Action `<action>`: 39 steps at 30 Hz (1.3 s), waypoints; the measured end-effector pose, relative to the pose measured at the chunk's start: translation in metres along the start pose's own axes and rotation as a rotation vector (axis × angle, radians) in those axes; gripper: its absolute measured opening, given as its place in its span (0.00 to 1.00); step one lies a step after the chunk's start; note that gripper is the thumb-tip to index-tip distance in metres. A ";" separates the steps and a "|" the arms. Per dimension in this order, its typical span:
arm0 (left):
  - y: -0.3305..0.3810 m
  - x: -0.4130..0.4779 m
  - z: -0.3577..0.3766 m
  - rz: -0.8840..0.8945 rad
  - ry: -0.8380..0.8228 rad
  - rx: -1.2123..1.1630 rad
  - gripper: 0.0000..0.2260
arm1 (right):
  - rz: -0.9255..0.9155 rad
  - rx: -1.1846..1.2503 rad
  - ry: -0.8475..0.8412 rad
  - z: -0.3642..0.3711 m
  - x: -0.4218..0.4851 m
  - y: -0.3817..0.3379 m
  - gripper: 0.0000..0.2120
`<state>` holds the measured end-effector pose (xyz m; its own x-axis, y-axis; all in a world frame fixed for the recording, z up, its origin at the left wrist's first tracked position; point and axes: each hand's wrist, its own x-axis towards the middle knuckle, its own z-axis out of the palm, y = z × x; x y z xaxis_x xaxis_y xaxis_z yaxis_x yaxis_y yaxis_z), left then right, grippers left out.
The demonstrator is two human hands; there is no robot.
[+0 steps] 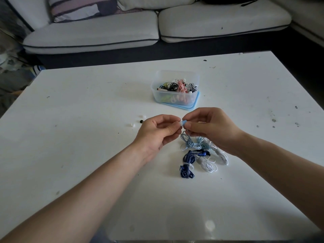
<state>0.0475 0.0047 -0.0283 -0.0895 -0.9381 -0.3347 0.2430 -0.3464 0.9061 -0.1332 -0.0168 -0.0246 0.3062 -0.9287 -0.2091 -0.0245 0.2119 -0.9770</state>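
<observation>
Left hand [154, 132] and right hand [213, 130], pinch grip on blue earbud [183, 122].

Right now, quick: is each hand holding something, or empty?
Left hand: closed, pinching the white tip of the light blue earbud.
Right hand: closed, pinching the same earbud's blue end.

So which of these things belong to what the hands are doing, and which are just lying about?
In use: the light blue earbud, pinched between left hand and right hand; its pale blue cable, hanging to the table.
Lying about: dark blue earphones, white earphones, clear tub of coiled earphones, loose ear tips, sofa.
</observation>
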 end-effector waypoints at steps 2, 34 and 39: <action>-0.001 -0.001 0.000 -0.057 -0.020 -0.068 0.06 | -0.022 -0.046 -0.003 0.000 0.000 0.000 0.04; -0.002 -0.005 0.006 0.174 0.076 0.147 0.05 | -0.034 -0.120 0.119 0.004 -0.006 -0.008 0.06; -0.005 -0.005 0.008 0.243 0.119 0.209 0.04 | -0.028 -0.092 0.143 0.005 -0.006 -0.004 0.05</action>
<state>0.0391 0.0111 -0.0295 0.0629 -0.9909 -0.1194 0.0396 -0.1170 0.9923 -0.1298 -0.0101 -0.0194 0.1693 -0.9691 -0.1794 -0.1066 0.1629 -0.9809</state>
